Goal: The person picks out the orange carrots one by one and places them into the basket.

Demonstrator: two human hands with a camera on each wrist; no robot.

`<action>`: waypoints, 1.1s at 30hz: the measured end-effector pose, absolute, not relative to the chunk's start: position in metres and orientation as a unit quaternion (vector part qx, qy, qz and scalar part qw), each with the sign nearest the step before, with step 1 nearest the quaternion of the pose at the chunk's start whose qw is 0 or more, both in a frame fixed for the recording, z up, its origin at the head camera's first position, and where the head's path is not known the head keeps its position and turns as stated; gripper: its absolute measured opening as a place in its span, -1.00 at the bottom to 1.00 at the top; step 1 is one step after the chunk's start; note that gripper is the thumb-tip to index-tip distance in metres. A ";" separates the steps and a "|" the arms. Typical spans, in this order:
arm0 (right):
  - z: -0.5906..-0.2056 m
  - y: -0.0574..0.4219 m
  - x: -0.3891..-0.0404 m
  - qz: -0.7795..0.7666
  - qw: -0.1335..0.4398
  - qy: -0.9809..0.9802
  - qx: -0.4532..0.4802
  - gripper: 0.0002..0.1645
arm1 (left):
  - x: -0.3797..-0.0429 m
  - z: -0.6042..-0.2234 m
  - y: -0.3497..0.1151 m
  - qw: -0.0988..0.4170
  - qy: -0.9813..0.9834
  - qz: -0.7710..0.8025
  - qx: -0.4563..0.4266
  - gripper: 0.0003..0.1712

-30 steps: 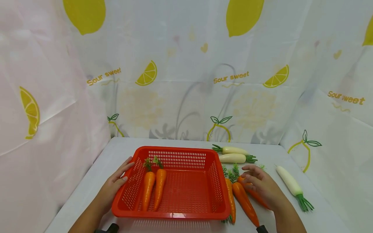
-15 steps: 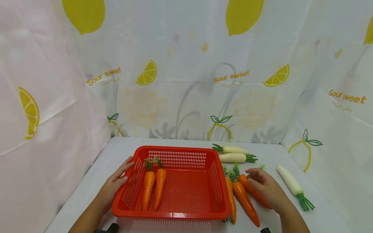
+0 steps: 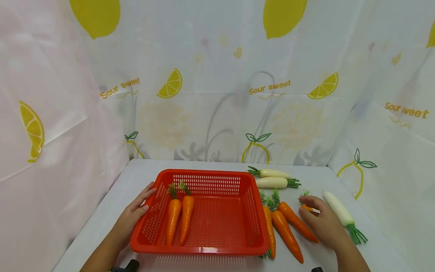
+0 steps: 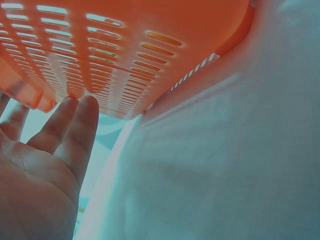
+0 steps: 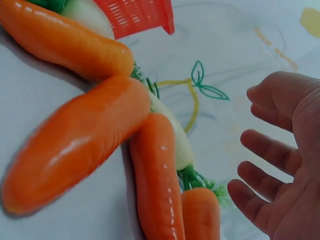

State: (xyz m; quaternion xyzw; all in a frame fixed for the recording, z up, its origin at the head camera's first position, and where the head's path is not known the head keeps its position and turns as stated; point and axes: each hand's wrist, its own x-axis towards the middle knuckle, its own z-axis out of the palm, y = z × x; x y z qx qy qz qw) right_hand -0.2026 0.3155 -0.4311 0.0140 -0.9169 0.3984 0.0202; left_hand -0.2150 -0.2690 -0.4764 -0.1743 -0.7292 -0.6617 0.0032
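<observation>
My left hand (image 3: 130, 215) rests against the left side of a red plastic basket (image 3: 208, 250). In the left wrist view its straight fingers touch the slotted wall. Two orange carrots with leafy tops, a left one (image 3: 173, 219) and a right one (image 3: 187, 217), lie inside the basket. My right hand (image 3: 323, 221) hovers over a carrot (image 3: 307, 207) that it mostly hides. In the right wrist view its fingers are spread, loosely bent and hold nothing. Left of it lie more carrots: one (image 3: 297, 223), another (image 3: 287, 236) and one beside the basket wall (image 3: 269, 230).
Two white radishes, a rear one (image 3: 274, 173) and a nearer one (image 3: 273, 183), lie behind the carrots. A third radish (image 3: 339, 207) lies to the right of my right hand. The white table (image 3: 142, 166) meets a lemon-print curtain (image 3: 210, 124) at the back and sides.
My right hand has moved right, off the two middle carrots and over the rightmost one. The left hand and the basket stay in place.
</observation>
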 end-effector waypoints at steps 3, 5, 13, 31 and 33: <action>-0.434 0.321 -0.203 0.395 0.018 -0.918 0.008 -0.34 | -0.216 -0.477 -0.269 0.007 -0.733 -0.657 -0.174 -0.40; -0.436 0.323 -0.203 0.386 0.024 -0.922 0.010 -0.35 | -0.215 -0.477 -0.269 0.003 -0.729 -0.662 -0.175 -0.40; -0.441 0.331 -0.206 0.301 0.034 -0.953 0.015 -0.31 | -0.215 -0.479 -0.269 0.001 -0.721 -0.670 -0.176 -0.40; -0.458 0.349 -0.213 0.301 -0.022 -0.953 -0.018 -0.37 | -0.215 -0.480 -0.270 0.007 -0.724 -0.665 -0.180 -0.41; -0.461 0.352 -0.215 0.301 -0.025 -0.953 -0.020 -0.34 | -0.215 -0.479 -0.270 0.012 -0.725 -0.664 -0.185 -0.42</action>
